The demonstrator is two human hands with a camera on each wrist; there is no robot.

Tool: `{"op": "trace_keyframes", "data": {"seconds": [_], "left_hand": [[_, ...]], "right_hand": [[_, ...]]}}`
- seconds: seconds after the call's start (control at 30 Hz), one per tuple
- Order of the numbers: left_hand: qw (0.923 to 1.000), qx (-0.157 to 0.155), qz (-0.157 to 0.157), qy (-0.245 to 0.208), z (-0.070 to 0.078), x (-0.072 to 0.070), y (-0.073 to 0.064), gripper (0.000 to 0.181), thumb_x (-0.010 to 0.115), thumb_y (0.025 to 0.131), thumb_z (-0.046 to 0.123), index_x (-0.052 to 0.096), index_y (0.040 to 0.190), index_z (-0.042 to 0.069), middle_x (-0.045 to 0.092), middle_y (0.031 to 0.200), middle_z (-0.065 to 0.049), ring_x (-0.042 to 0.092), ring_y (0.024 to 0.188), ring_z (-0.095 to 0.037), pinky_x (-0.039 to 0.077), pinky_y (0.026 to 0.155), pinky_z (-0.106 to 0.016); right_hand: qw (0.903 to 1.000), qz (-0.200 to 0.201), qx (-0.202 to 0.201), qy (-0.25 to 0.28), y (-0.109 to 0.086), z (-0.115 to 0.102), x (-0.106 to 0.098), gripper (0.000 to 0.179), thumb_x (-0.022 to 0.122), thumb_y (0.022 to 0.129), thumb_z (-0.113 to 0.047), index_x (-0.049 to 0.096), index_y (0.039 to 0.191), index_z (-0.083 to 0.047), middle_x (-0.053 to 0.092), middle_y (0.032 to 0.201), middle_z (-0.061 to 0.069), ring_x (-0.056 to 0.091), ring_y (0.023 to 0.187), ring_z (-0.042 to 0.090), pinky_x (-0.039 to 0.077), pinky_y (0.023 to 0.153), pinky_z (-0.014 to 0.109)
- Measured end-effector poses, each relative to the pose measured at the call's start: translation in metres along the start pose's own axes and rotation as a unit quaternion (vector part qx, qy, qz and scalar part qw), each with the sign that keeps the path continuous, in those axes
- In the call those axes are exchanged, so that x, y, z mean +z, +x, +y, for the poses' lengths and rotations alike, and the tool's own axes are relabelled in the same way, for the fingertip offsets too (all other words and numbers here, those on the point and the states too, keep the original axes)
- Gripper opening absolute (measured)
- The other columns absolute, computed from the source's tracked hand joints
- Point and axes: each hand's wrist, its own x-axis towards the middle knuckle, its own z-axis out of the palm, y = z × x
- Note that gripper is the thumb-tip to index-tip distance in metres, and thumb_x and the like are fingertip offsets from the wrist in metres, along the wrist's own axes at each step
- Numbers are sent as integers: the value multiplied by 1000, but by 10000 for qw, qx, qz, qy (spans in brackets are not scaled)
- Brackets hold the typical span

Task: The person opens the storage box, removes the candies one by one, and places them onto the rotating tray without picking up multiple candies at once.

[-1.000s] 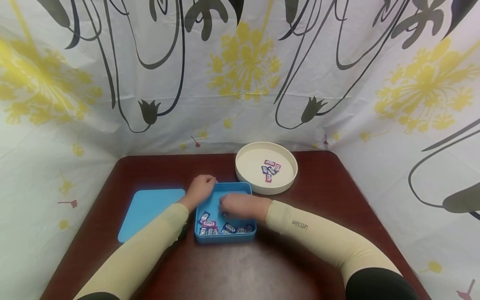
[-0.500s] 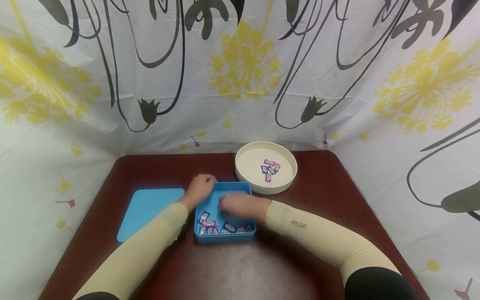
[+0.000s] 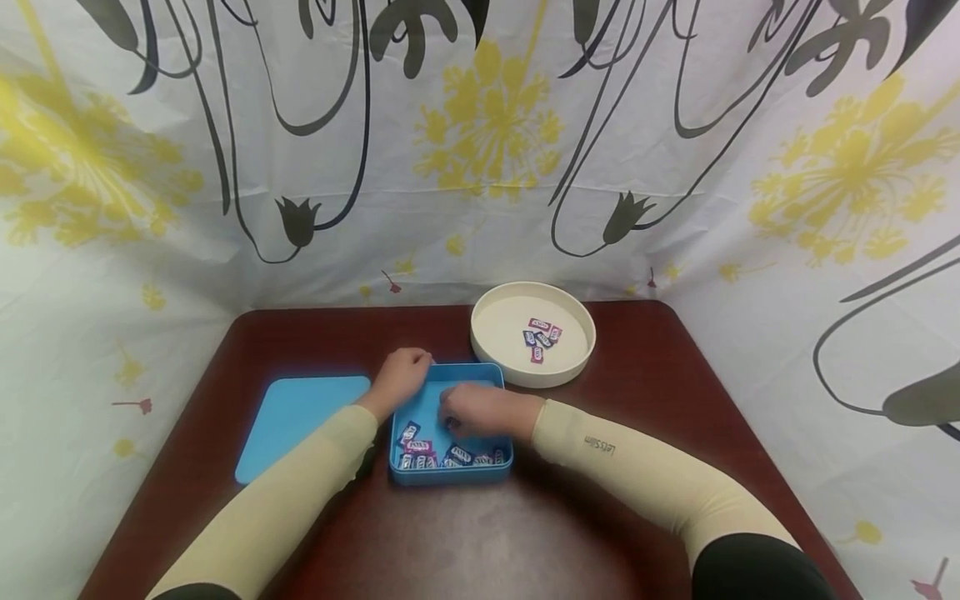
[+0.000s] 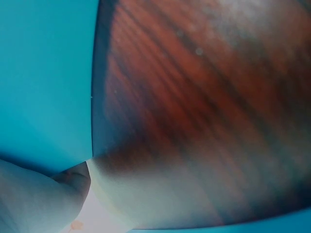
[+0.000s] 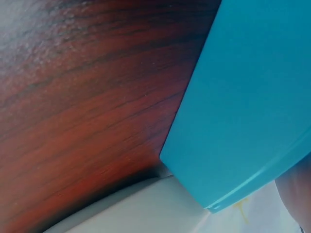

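A blue rectangular box [image 3: 450,477] stands mid-table, with several small dark-blue and pink wrapped candies [image 3: 418,447] along its near side. My left hand [image 3: 402,379] holds the box's far left corner; in the left wrist view, part of that hand [image 4: 39,201] shows beside the blue wall. Inside the box, my right hand [image 3: 480,408] has curled fingers and pinches a small dark wrapped candy [image 3: 452,423], mostly hidden under the fingertips. In the right wrist view the box wall [image 5: 243,97] covers most of that hand.
Behind the box, to the right, a round cream tray [image 3: 495,333] holds several wrapped candies [image 3: 542,340]. A flat blue lid [image 3: 300,421] lies on the dark red-brown table [image 3: 465,542] at left, partly behind the left forearm. Patterned cloth [image 3: 480,233] surrounds the table's back and sides.
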Motion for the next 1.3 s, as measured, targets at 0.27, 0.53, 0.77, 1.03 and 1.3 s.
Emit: {"op": "trace_keyframes", "data": {"seconds": [0.27,0.53,0.77,1.03,1.3], "left_hand": [[10000,-24,28,-8,-2,1,2,39,51,118,37,73,96,14,64,87,-9,66,87,-26,55,81,-40],[9999,112,77,52,-2,1,1,38,52,118,35,74,96,14,65,87,-8,65,87,-25,55,81,-40],[9999,157,30,13,-3,2,4,43,51,118,34,71,93,6,59,80,-8,62,80,-27,52,76,-39],[10000,47,-37,-3,-3,1,3,44,51,118,36,70,94,4,55,78,-9,61,79,-29,52,77,-41],[10000,39,-66,40,-3,-1,0,42,50,119,38,73,98,9,57,83,-9,61,82,-28,54,80,-40]], "right_hand": [[9997,122,-94,186,-1,5,1,23,82,103,-26,83,125,-20,72,103,-10,65,89,0,58,90,20],[9988,283,-104,391,-3,6,-3,23,81,104,-22,83,126,-17,73,106,-7,66,90,2,58,88,19],[9950,940,-186,267,-10,19,-19,22,80,101,-15,83,122,-13,75,111,-1,68,96,9,58,90,24],[9814,1834,168,542,-28,49,-49,22,82,98,-10,83,120,-7,77,112,5,71,98,16,61,91,29],[9701,2281,563,614,-45,86,-67,12,77,96,-2,82,102,-10,68,93,0,59,84,16,53,77,32]]}}
